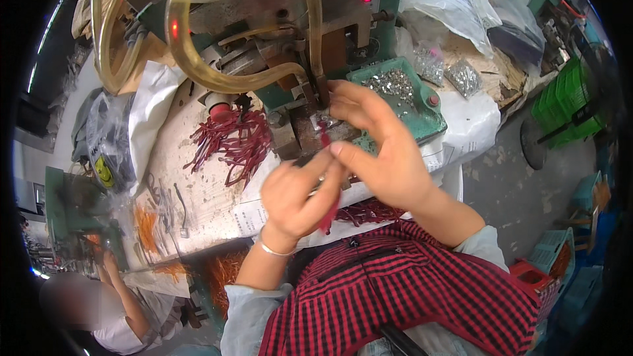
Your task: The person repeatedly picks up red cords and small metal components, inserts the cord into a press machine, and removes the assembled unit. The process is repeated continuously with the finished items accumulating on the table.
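Observation:
At the press (300,125) both my hands work close together. My left hand (290,194) is closed on a dark red strip (326,140); it is slightly blurred, and the strip's loose end hangs below the fingers. The strip's upper end reaches the small metal die (322,122). My right hand (389,151) curves around the right side of the die, thumb and fingers apart. Its thumb tip meets the left fingertips, and its upper fingers are against the metal by the tool. Whether a small part sits under those fingertips is hidden.
A pile of dark red strips (234,142) lies left of the press. At its right stands a green tray (422,122) of small metal pieces. Thick clear hoses (175,20) loop overhead. Bags of parts (463,78) lie farther right. Another person (132,313) works at lower left.

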Action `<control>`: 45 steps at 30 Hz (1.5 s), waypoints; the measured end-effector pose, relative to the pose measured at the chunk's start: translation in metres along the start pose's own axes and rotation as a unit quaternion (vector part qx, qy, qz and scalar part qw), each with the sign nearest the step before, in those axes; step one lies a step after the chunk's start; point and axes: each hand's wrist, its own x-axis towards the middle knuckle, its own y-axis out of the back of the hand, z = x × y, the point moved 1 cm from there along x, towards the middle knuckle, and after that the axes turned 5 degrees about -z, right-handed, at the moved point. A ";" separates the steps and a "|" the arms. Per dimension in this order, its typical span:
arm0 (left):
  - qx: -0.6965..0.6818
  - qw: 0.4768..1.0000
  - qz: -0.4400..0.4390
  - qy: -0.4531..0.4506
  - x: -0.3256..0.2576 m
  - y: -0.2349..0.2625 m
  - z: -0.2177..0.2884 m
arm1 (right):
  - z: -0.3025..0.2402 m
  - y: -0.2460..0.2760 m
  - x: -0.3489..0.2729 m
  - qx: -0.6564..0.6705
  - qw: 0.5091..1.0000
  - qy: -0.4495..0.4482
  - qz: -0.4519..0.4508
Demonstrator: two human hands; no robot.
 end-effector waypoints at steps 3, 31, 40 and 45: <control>0.012 1.000 0.012 -0.024 0.004 -0.023 -0.003 | 0.023 0.040 0.016 -0.109 0.993 -0.010 0.033; 0.172 0.929 0.108 0.308 -0.083 0.077 -0.049 | 0.136 0.111 0.001 -0.292 0.927 -0.019 0.234; 0.253 0.836 -0.243 0.421 -0.136 -0.002 -0.105 | 0.114 0.099 -0.010 -0.348 0.908 -0.058 0.226; 0.232 0.848 -0.204 0.431 -0.172 0.022 -0.123 | 0.117 0.135 -0.048 -0.282 0.913 -0.036 0.291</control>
